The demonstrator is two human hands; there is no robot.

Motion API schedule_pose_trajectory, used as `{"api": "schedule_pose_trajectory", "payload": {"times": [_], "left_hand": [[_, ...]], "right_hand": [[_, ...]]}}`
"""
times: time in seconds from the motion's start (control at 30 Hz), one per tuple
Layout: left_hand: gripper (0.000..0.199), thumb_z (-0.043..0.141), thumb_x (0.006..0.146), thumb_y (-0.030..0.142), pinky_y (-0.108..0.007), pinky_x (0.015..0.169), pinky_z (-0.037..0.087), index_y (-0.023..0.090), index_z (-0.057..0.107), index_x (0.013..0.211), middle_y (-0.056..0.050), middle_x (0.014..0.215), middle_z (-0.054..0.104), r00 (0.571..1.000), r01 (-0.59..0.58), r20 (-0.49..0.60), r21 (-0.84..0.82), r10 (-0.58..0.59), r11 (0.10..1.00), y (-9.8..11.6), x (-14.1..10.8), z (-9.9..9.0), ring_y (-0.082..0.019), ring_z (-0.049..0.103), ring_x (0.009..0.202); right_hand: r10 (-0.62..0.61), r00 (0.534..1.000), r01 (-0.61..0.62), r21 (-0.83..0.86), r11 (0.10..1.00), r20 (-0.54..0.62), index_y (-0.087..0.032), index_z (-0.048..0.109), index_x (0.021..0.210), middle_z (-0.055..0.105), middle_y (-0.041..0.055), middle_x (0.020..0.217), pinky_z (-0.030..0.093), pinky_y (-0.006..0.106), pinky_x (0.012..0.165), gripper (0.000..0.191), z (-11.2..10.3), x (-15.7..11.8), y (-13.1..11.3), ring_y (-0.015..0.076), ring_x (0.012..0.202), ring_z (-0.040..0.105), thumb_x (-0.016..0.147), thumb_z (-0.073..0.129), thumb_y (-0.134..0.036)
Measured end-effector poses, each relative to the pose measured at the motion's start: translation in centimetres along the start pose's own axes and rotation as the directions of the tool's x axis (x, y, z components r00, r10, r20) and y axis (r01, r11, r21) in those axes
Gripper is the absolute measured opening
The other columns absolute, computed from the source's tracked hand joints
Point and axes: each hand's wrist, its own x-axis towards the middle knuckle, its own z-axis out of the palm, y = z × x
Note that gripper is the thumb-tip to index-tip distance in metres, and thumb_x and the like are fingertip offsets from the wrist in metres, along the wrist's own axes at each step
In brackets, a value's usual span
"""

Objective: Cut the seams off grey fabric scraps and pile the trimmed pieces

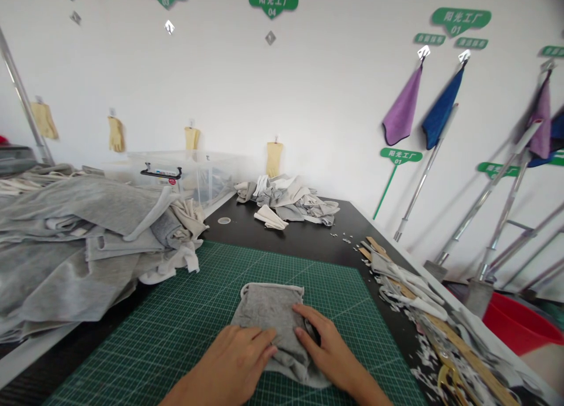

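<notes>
Head view: grey fabric piece [275, 312] on the green cutting mat [335, 288], left hand [233, 359] and right hand [328, 347] pressing flat, neither gripping; uneven pressure could skew its bunched near end into creases.

Bright, even, diffuse light; soft shadows; blurred lower right; stretched and leaning at the edges.

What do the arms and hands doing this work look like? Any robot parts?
No robot parts or cables show: the bare left hand and bare right hand are human, five-fingered. No gloves, sleeves, watch or markings are visible.
</notes>
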Motion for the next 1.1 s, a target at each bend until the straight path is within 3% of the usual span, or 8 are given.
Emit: {"api": "schedule_pose_trajectory", "payload": {"times": [0.13,0.37,0.57,0.73,0.93,1.1], "left_hand": [[0.034,0.051,0.095,0.024,-0.039,0.075,0.054,0.023,0.05,0.129,-0.004,0.106,0.069,1.0,0.002,-0.024,0.0,-0.002,1.0,-0.14,-0.19,0.29,-0.024,0.067,0.086],[0.026,0.044,0.096,0.02,-0.039,0.071,0.054,0.024,0.057,0.119,-0.002,0.098,0.07,1.0,-0.004,0.024,0.012,0.004,1.0,0.11,0.05,-0.13,-0.023,0.067,0.08],[0.033,0.05,0.095,0.026,-0.04,0.075,0.054,0.022,0.051,0.128,-0.006,0.107,0.069,1.0,0.006,-0.029,0.017,-0.005,1.0,-0.08,-0.28,0.23,-0.025,0.067,0.087],[0.026,0.046,0.096,0.021,-0.037,0.071,0.053,0.024,0.056,0.12,-0.003,0.098,0.07,1.0,-0.02,-0.007,0.029,0.02,0.999,0.02,-0.19,0.16,-0.023,0.067,0.079],[0.029,0.048,0.095,0.023,-0.035,0.074,0.052,0.023,0.055,0.123,-0.004,0.1,0.07,0.997,-0.01,-0.074,0.0,0.01,1.0,-0.08,-0.12,0.2,-0.022,0.067,0.082],[0.029,0.05,0.094,0.023,-0.036,0.073,0.052,0.023,0.056,0.122,-0.004,0.101,0.07,1.0,-0.002,-0.017,0.022,0.002,1.0,-0.15,-0.19,-0.13,-0.022,0.067,0.08]], "right_hand": [[0.0,1.0,0.0,-0.01,1.0,-0.001,-0.024,0.053,0.135,0.052,0.0077,0.141,0.034,0.042,0.114,0.045,0.15,-0.13,0.19,0.0238,0.132,0.046,0.094,0.049,-0.044],[-0.015,1.0,0.015,-0.002,1.0,-0.009,-0.024,0.053,0.135,0.052,0.0079,0.141,0.034,0.043,0.113,0.046,0.19,-0.05,0.41,0.0236,0.132,0.046,0.094,0.049,-0.044],[-0.008,1.0,0.008,0.006,1.0,-0.011,-0.025,0.053,0.135,0.053,0.0073,0.141,0.034,0.044,0.113,0.045,0.19,-0.03,0.29,0.0242,0.131,0.047,0.094,0.049,-0.044],[-0.01,1.0,0.01,0.017,1.0,-0.014,-0.024,0.054,0.134,0.053,0.0084,0.141,0.034,0.045,0.113,0.045,0.11,-0.1,0.14,0.0255,0.131,0.047,0.093,0.049,-0.044],[-0.008,1.0,0.009,0.017,1.0,-0.015,-0.025,0.054,0.134,0.053,0.0081,0.14,0.034,0.044,0.113,0.045,0.03,-0.08,0.0,0.0248,0.131,0.047,0.093,0.05,-0.044],[-0.014,1.0,0.014,0.022,1.0,-0.015,-0.024,0.054,0.134,0.053,0.0084,0.14,0.034,0.045,0.113,0.045,0.14,0.07,0.1,0.0251,0.13,0.048,0.093,0.05,-0.043]]}}
